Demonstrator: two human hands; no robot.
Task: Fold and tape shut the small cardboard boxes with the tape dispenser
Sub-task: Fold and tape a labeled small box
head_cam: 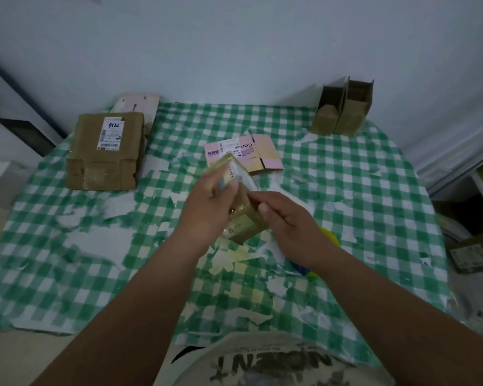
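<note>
**Fingers of both hands curling round a small cardboard box above a checked table**

The fingers (229, 188) of the left hand (207, 207) are curling round the far upper part of the small brown box (244, 218), while the thumb and fingers of the right hand (287, 218) are pinching its near right edge; both hands are thus clamping on the box, which is being held tilted above the middle of the table (360, 204), clear of the cloth. The motion is blurring the box, so the state of its flaps cannot be told.

Reading from left to right: a large taped parcel (106, 151) bearing a white label is lying at the far left, with a pale flat carton (140, 105) leaning just behind it. A flattened pink box (251, 154) is lying beyond the hands, near the table's middle. A blue and yellow object (329, 240), perhaps the tape dispenser, is showing partly under the right wrist; its form cannot be told. Two open brown boxes (343, 112) are standing side by side, touching, at the far right corner. A further brown box (474, 254) is sitting off the table's right edge.
</note>
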